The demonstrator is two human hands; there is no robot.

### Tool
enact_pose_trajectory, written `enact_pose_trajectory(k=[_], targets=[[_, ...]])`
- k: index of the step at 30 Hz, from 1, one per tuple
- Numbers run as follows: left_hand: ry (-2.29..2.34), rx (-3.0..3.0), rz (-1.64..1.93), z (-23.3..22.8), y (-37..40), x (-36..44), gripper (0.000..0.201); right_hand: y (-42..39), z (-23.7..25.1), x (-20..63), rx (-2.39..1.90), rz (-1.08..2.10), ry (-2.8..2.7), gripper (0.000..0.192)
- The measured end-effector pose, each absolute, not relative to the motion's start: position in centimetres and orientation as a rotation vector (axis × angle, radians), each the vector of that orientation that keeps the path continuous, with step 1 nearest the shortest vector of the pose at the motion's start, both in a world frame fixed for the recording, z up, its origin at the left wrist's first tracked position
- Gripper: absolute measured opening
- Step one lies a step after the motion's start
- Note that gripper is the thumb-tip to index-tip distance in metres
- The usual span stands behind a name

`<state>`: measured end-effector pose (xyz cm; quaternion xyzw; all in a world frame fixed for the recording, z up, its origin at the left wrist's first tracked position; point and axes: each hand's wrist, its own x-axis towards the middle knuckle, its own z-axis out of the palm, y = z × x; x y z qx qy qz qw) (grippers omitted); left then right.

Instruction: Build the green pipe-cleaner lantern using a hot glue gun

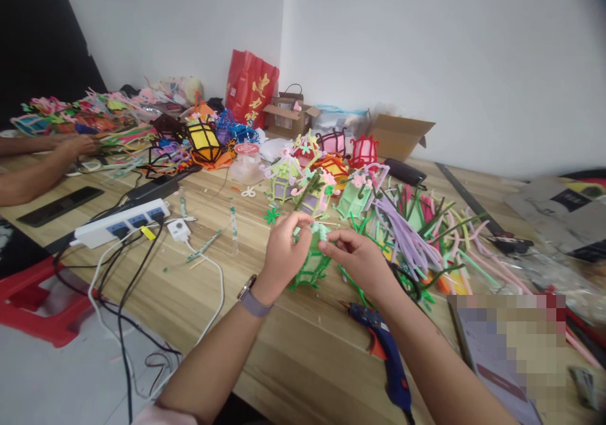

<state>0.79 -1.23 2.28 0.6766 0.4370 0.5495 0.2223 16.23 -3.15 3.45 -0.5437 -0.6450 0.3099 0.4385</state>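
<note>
A green pipe-cleaner lantern (311, 268) with pale green panels stands on the wooden table, between my hands. At its top sits a pale green fuzzy pipe-cleaner piece (320, 231). My left hand (288, 248), with a watch on the wrist, is closed with fingertips at the lantern's upper left; its grip is partly hidden. From the other side, my right hand (356, 256) pinches the pale green piece between thumb and fingers. A blue hot glue gun (386, 343) lies on the table just below my right hand.
Finished lanterns (284, 182) crowd the table behind my hands. Loose purple pipe cleaners (407, 235) lie to the right, near a blurred-out phone or tablet (483, 349). A white power strip (122, 223) trails cables at left. Another person's hands (78, 147) work at far left.
</note>
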Motion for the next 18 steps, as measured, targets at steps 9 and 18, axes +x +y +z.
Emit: enact_pose_trajectory(k=[9, 18], targets=[[1.168, 1.799, 1.4, 2.7, -1.8, 1.09, 0.025, -2.92, 3.23, 16.52, -1.362, 0.808, -1.638, 0.027], [1.228, 1.646, 1.439, 2.99, -1.6, 1.83, 0.012, -2.78, 3.15, 16.65, -1.38, 0.76, -1.68, 0.027]])
